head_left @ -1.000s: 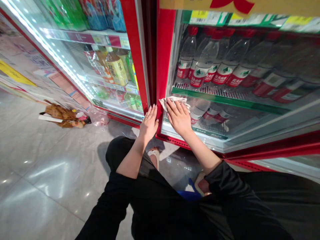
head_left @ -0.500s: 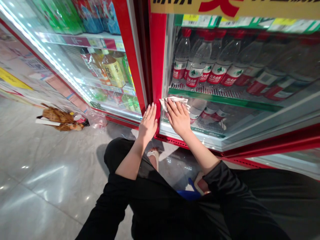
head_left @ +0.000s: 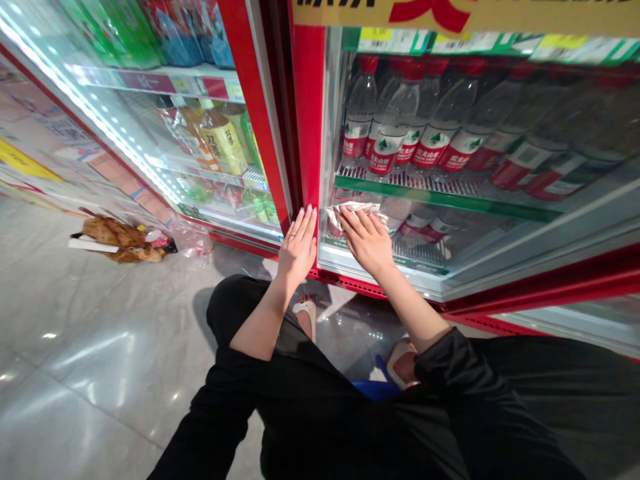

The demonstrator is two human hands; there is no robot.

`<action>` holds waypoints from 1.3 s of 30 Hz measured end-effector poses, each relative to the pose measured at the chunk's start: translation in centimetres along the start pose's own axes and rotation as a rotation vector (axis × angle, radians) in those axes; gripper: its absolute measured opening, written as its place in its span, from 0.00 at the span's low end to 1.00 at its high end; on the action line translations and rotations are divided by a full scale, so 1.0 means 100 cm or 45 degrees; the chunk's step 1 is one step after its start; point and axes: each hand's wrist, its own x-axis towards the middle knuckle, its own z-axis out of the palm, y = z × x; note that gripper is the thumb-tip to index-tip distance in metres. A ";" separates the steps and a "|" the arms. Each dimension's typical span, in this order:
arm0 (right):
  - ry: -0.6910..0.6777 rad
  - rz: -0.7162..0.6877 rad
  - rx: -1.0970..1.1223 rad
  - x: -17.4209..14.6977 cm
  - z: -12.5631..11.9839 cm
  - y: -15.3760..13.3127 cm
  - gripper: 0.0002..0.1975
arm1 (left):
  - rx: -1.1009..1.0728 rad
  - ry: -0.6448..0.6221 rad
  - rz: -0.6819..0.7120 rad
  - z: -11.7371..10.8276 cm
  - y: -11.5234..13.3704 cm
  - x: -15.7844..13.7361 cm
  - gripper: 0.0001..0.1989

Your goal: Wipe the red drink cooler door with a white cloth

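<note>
Under my right hand (head_left: 367, 240) a crumpled white cloth (head_left: 332, 217) is pressed against the glass door (head_left: 480, 233) of a red drinks fridge. The fingers lie flat over the cloth, and its edges stick out above and beside them. My left hand (head_left: 299, 247) rests flat, fingers stretched, on the red door frame (head_left: 307, 133), and it holds nothing. Behind the glass, water bottles (head_left: 387, 143) with red caps and red-and-white labels stand on a green-edged shelf (head_left: 445, 198). More bottles show on the level below, partly covered by my right hand.
A second fridge (head_left: 250, 53) with green, blue and yellow drinks stands to the left. On the grey tiled floor (head_left: 75, 347) lie a brown spotted bag (head_left: 113, 233) and clear plastic (head_left: 193, 240). Something blue (head_left: 375, 389) is below me, between my legs.
My right hand has slid a little right and down across the glass, taking the cloth along. My left hand stays on the frame. The whole view has shifted slightly.
</note>
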 end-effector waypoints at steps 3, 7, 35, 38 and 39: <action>-0.030 -0.026 0.029 0.015 -0.007 -0.006 0.32 | -0.006 0.037 0.033 0.003 0.001 0.001 0.37; -0.094 -0.130 0.033 0.022 -0.006 -0.008 0.31 | -0.006 0.067 0.082 0.005 0.001 0.003 0.35; -0.076 0.087 0.009 -0.021 -0.031 0.021 0.29 | -0.058 -0.153 0.031 0.006 0.035 0.020 0.34; -0.077 0.074 0.009 -0.011 -0.031 0.017 0.29 | -0.075 -0.153 0.035 0.009 0.039 0.022 0.35; -0.094 0.057 0.018 -0.009 -0.030 0.016 0.29 | -0.078 -0.160 0.030 0.009 0.040 0.022 0.35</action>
